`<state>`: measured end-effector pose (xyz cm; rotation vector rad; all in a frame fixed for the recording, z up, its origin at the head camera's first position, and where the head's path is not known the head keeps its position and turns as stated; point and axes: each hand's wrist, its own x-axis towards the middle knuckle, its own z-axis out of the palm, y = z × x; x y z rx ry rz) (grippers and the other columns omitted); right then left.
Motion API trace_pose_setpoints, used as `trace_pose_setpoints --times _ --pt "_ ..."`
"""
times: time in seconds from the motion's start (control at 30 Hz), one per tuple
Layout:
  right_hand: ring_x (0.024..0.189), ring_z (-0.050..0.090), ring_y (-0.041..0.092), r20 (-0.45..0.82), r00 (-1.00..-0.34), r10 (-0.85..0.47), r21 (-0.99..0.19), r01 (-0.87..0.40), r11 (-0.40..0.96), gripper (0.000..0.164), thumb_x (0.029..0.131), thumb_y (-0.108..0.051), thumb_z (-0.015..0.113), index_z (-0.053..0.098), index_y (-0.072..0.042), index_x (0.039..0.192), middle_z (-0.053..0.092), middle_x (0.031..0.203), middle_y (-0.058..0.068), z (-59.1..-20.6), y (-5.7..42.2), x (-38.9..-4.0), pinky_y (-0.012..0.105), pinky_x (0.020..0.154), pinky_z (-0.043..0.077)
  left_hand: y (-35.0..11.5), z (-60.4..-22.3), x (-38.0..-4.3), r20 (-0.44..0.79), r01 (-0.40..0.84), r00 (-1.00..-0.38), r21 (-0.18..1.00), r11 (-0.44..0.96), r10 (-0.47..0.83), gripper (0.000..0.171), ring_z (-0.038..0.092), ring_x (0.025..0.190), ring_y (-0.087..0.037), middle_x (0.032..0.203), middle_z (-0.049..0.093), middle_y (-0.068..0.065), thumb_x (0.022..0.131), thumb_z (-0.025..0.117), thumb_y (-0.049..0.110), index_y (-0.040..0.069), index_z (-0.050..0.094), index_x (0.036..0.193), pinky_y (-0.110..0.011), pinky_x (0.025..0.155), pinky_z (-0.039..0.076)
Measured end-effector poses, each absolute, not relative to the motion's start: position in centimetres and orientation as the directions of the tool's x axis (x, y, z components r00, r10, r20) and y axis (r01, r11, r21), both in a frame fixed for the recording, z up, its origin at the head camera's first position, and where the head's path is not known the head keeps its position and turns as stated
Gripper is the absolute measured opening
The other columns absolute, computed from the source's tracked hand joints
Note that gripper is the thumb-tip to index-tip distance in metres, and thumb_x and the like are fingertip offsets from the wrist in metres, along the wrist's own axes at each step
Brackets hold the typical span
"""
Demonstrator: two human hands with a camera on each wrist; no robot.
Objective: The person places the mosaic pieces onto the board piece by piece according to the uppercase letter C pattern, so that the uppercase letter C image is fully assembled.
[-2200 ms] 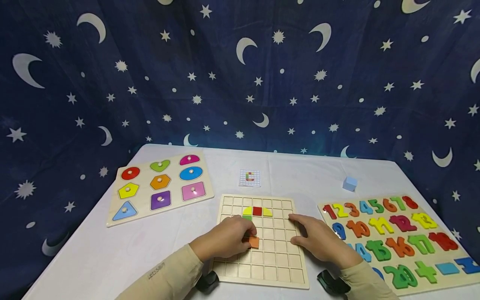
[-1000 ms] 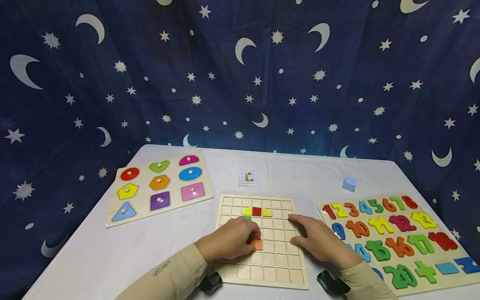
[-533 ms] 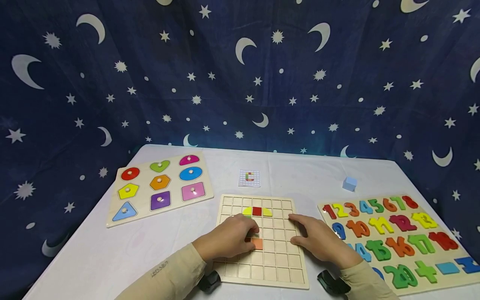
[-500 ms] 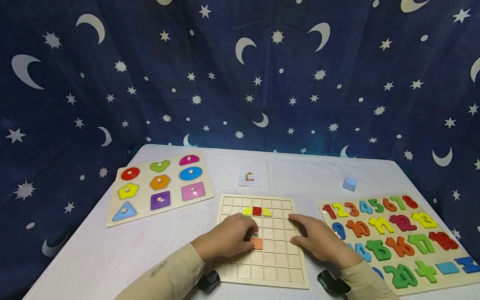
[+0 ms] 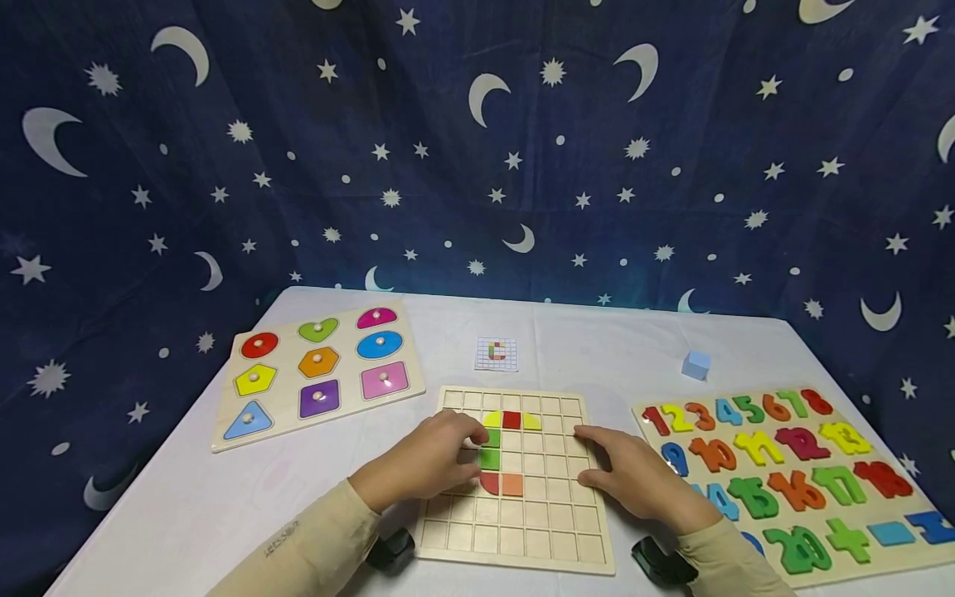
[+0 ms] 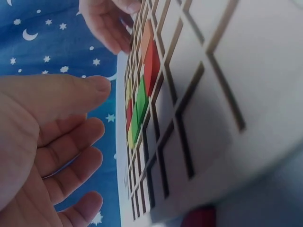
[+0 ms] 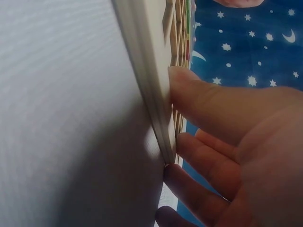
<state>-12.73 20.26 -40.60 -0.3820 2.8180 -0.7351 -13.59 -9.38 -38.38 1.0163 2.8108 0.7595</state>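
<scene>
A wooden grid board (image 5: 552, 543) lies on the table with coloured tiles in its cells. In its upper rows a red square tile (image 5: 511, 420) sits between two yellow rounded tiles, one of them the right yellow tile (image 5: 531, 422). Below the left one come two green square tiles (image 5: 489, 459), then a red rounded tile (image 5: 489, 482) and an orange square tile (image 5: 512, 485) beside it. My left hand (image 5: 425, 460) hovers over the board's left side, fingers relaxed and holding nothing. My right hand (image 5: 637, 473) rests its thumb and fingertips on the board's right edge.
A shape puzzle with knobs (image 5: 283, 414) lies at the left, a number puzzle (image 5: 813, 518) at the right. A small pattern card (image 5: 496, 365) lies behind the board, and a light blue cube (image 5: 696, 366) stands at the back right.
My left hand first shifted the orange tile right into the cell beside the red rounded tile, then let go and drew back left, uncovering the green and red tiles. My right hand stayed put.
</scene>
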Motion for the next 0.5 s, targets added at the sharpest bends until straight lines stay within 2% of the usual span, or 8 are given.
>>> trace_pose_setpoints --times 0.23,0.5 --pt "0.132 0.048 0.041 -0.127 -0.949 -0.287 -0.503 -0.188 0.844 0.061 0.086 -0.023 0.079 0.056 -0.005 0.14 0.056 0.14 0.017 -40.8 20.3 -12.7 0.059 0.106 0.037 -10.7 -38.2 -13.5 0.107 0.556 -0.804 0.482 0.677 0.584 0.029 0.057 0.1 -0.022 0.102 0.067 -0.004 0.082 0.081 0.008 0.002 0.068 0.107 -0.04 0.09 0.048" --pt "0.132 0.047 0.042 -0.13 -0.952 -0.277 -0.494 -0.18 0.851 0.062 0.086 -0.022 0.079 0.055 -0.005 0.141 0.055 0.14 0.017 -40.9 20.3 -12.8 0.059 0.106 0.037 -11.9 -38.1 -13.6 0.075 0.478 -0.847 0.54 0.693 0.526 0.029 0.057 0.102 -0.021 0.104 0.066 -0.003 0.084 0.079 0.007 0.003 0.067 0.109 -0.041 0.091 0.05"
